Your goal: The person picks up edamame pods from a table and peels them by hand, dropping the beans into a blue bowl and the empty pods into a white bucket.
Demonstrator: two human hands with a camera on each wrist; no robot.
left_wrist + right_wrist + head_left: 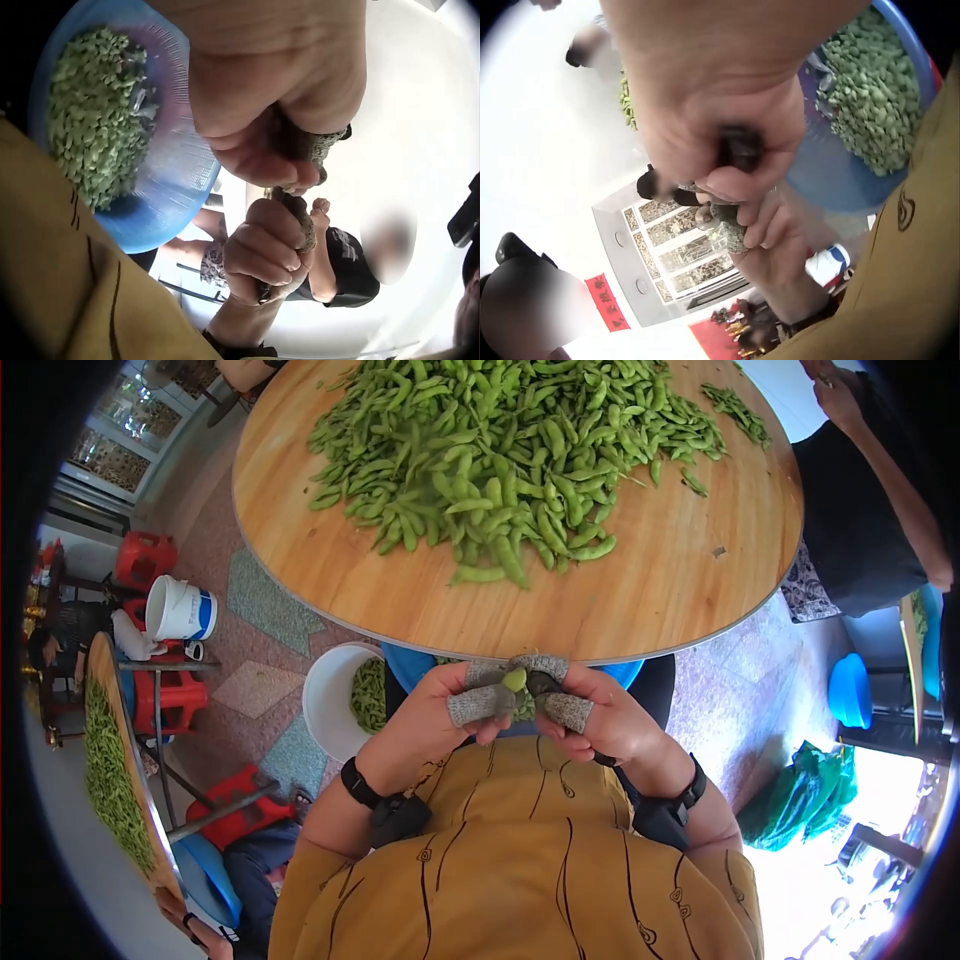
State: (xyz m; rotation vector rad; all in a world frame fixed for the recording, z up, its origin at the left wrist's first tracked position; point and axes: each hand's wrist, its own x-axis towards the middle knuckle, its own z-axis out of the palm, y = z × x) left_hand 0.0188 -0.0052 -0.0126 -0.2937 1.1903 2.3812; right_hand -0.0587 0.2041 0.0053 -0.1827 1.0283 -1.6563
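Note:
My left hand (440, 705) and right hand (610, 715) meet at the table's near edge, grey knitted sleeves on several fingers. Between the fingertips sits a green bean pod (514, 680), which the left hand pinches. The right hand's fingers curl round a small dark tool (741, 148); its end shows below the fist in the left wrist view, and I cannot tell its kind. Under the hands, a blue basin (199, 180) holds shelled green beans (94, 120); in the head view the hands and shirt hide most of it.
A large heap of bean pods (490, 450) lies on the round wooden table (350, 575). A white bucket (325, 695) with green pods stands left of my lap. Red stools (240, 800) are farther left; a green plastic bag (805, 795) lies right. Another person (860, 510) is at the table's right.

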